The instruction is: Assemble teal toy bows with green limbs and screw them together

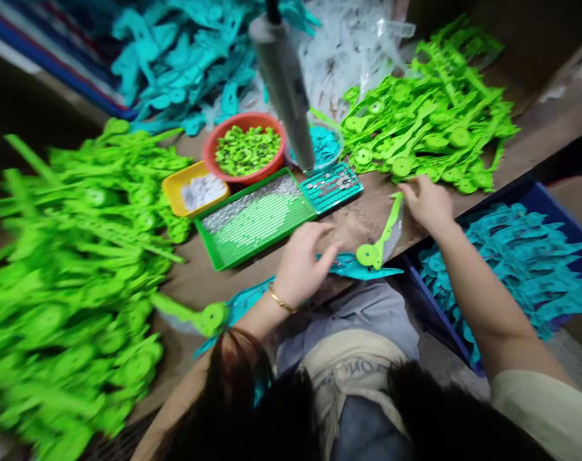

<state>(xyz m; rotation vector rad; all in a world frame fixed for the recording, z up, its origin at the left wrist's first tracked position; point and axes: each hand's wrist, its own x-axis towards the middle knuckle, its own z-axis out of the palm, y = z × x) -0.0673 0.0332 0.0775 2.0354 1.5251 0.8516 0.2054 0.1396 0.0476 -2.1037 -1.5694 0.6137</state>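
My left hand [304,259], with a bracelet at its wrist, is over the front of the table, thumb and fingers apart and nothing seen between them. Beneath and beside it lie flat blue pieces [362,267]. My right hand [428,202] has its fingertips pinched at the upper tip of a green piece [384,234] with a round end and a clear part behind it. Another green piece [194,315] rests on a blue piece [250,301] left of my left forearm. A green tray [252,224] of small metal pins sits just beyond my left hand.
Heaps of green pieces [74,269] fill the left and back right [429,121]. Blue parts [185,57] and clear parts [339,51] lie behind. A grey tool [285,83] hangs over a red bowl [245,150], yellow tray [194,187] and teal tray [331,187]. A blue bin [506,275] stands right.
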